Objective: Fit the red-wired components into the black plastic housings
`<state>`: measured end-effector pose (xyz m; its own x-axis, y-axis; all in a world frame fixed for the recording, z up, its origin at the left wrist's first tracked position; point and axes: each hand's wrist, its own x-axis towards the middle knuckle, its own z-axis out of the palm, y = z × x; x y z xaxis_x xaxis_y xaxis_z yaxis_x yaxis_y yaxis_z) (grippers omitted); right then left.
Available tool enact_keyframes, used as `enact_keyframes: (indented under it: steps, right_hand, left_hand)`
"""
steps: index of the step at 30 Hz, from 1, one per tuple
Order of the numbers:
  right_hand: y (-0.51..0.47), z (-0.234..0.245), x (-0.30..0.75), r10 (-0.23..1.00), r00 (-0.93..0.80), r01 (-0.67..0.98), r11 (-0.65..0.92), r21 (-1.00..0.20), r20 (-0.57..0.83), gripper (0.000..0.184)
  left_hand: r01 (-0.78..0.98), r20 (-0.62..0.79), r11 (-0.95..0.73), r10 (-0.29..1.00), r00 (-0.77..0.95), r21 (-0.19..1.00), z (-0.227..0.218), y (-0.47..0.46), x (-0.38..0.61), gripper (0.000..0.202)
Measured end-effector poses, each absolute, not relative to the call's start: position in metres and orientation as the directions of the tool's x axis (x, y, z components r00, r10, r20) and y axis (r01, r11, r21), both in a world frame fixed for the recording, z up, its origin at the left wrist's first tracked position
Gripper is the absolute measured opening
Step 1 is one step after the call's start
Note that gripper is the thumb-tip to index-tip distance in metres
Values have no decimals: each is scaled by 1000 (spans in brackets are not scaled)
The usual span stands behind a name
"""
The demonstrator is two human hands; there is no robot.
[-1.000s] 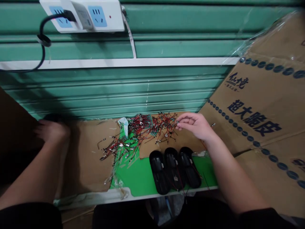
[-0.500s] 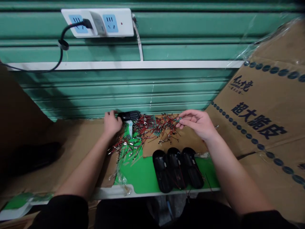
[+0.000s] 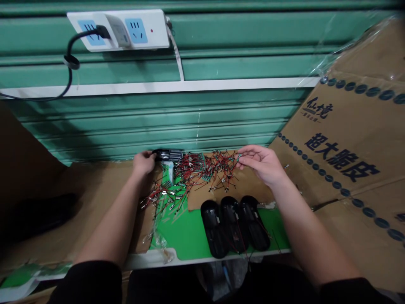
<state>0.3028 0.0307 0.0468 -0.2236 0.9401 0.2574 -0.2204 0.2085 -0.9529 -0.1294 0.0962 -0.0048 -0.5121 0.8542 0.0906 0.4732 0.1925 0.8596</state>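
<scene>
My left hand (image 3: 144, 163) is closed on the left end of a black plastic shell (image 3: 171, 156) by the green wall, thumb and fingers pinching it. Its inner side now faces me in part. My right hand (image 3: 261, 164) pinches a small green circuit board (image 3: 238, 158) between thumb and fingertips, at the right end of a tangled pile of red and black wired boards (image 3: 202, 166). A smaller heap of wired parts with silvery connectors (image 3: 164, 192) lies nearer my left forearm. Three black shells (image 3: 234, 226) lie side by side at the table's front, thin wires across them.
A cardboard sheet (image 3: 202, 200) covers part of the green tabletop (image 3: 183, 234). A large printed carton (image 3: 354, 139) rises at the right. A dark object (image 3: 44, 215) lies on cardboard at the left. A power strip (image 3: 148, 31) with a plugged-in cable hangs on the wall.
My left hand has gone from beside the black shell to gripping its end, and the shell has tilted to show its inside. My right hand is nearly unchanged. The view has shifted slightly.
</scene>
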Motion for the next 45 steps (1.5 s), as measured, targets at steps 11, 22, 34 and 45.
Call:
enact_keyframes:
  steps: [11,22,34,45]
  right_hand:
    - [26,60,289,944,-226,-331,158,-930,240,34]
    - [28,61,276,900,-353,-238,178,-955,256,28]
    - [7,30,253,935,-271,-130,199,-971,228,31]
    - [2,22,247,848,-212,162,521,-838,486,10]
  left_hand:
    - [-530,-352,146,883,-311,835,65,51,-55,24]
    - [-513,-381,390,916,127,765,50,7,18,22]
    - [-232,-5,37,991,136,972,16,-23,60,47]
    - [-140,99,-80,986,135,987,11,-31,62,59]
